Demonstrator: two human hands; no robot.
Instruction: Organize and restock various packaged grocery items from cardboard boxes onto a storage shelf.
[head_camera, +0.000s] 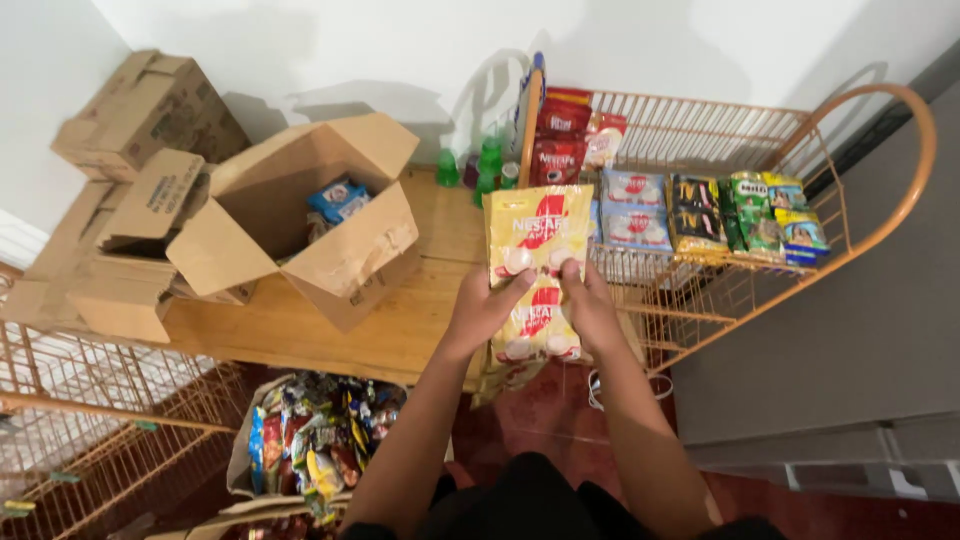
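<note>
yellow/red sachet strip (538, 262) in both hands | red, blue, green pkts (740, 215) on wire rack | brown boxes (300, 215) left

A single head-worn camera looks steeply down from above the person's own forearms, facing a white wall. It sits close over a wooden table (300, 330). Left of the table stands an orange wire rack (90, 420); right of it, an orange wire shelf (760, 160).

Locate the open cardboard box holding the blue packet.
In the head view the open cardboard box sits left of centre on the wooden table, beside stacked closed boxes and left of the yellow sachet strip both hands hold.
</note>
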